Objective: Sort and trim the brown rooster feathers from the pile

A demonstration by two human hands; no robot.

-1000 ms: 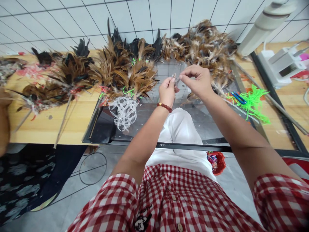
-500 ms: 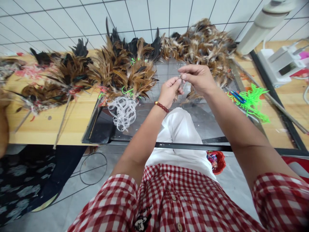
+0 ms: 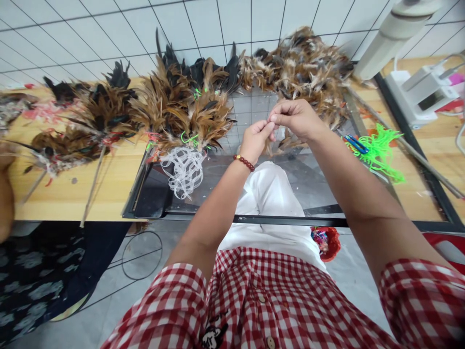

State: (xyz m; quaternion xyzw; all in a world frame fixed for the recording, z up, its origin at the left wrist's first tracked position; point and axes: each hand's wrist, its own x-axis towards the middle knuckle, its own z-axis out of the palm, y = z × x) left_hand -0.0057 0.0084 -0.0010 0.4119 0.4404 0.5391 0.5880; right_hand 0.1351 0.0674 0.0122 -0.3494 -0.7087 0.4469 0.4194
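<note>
My left hand (image 3: 256, 138), with a beaded bracelet at the wrist, is closed in a pinch with its fingertips against those of my right hand (image 3: 295, 118). The right fingers are pinched too. What sits between the fingertips is too small to tell; a bit of brown feather shows just below them. Both hands are above a glass pane in a black frame (image 3: 254, 219). Brown feather bunches (image 3: 207, 116) lie to their left, and a heap of loose brown feathers (image 3: 308, 63) lies behind and to the right.
White looped strips (image 3: 183, 172) lie at the left of the pane. Green strings (image 3: 385, 150) with blue snips (image 3: 356, 144) are on the right, near a stick and a white power strip (image 3: 410, 99). A co-worker's arm (image 3: 5, 194) is at the far left.
My fingertips have closed together more, and the small piece between them is less visible. The view has shifted slightly.
</note>
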